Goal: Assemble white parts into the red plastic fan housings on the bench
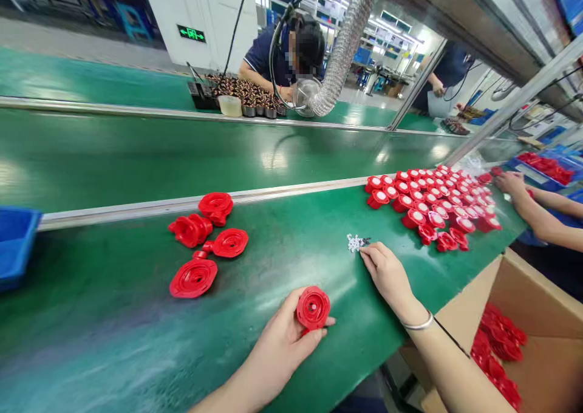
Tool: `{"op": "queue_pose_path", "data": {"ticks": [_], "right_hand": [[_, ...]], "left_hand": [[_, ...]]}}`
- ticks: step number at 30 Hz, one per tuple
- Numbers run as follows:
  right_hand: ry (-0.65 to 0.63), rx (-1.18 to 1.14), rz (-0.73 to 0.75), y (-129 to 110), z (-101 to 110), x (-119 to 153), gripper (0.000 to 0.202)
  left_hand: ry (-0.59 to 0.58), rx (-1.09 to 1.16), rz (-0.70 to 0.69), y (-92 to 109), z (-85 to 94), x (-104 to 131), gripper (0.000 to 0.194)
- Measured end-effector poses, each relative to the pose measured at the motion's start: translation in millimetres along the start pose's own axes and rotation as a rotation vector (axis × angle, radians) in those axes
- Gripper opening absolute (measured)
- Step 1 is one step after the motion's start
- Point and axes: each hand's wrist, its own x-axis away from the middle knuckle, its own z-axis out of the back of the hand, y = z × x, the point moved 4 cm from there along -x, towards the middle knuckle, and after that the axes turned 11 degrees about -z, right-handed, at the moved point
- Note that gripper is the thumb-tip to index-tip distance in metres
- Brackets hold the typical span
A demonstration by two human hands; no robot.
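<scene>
My left hand [285,340] is closed around a red round plastic housing [313,308], its ringed hollow face turned up and a small pale piece at its centre. To the right, my right hand [386,274] reaches down to the bench with fingertips pinched together. They touch the edge of a small pile of tiny white parts [353,243], where a few black bits also lie. Whatever sits between those fingertips is too small to make out. Left of my hands lie several loose red plastic parts [230,243], some of them flat ringed discs.
Rows of red housings with white tops [432,200] stand at right. A cardboard box [537,352] of red parts sits below the bench edge. A blue bin [18,243] is at far left. A co-worker's hands [512,185] are at right; another person [291,48] works opposite.
</scene>
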Motion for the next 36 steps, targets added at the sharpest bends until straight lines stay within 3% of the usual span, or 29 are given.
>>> {"op": "queue_pose_path", "data": {"ticks": [5,8,10,13,18,32,36], "right_hand": [[0.018,-0.026,-0.007,-1,4,-1,0.023],[0.05,-0.082,-0.011,-15,17,4,0.017],[0.048,-0.182,0.014,-35,27,12,0.011],[-0.028,-0.348,0.13,-76,36,27,0.019],[-0.052,-0.376,0.309,-123,37,42,0.031],[-0.144,-0.271,0.345,-121,33,51,0.044],[-0.204,-0.281,0.286,-117,29,58,0.053]], "left_hand": [[0.006,0.018,-0.023,-2,-0.1,2,0.051],[0.007,0.033,-0.038,-2,0.3,2,0.048],[0.008,0.042,-0.046,-1,0.2,2,0.046],[0.001,0.073,-0.08,1,-0.9,1,0.043],[-0.01,0.118,-0.139,2,-1.5,1,0.033],[-0.013,0.139,-0.133,-5,1.9,2,0.037],[-0.007,0.168,-0.143,-5,3.6,1,0.039]]}}
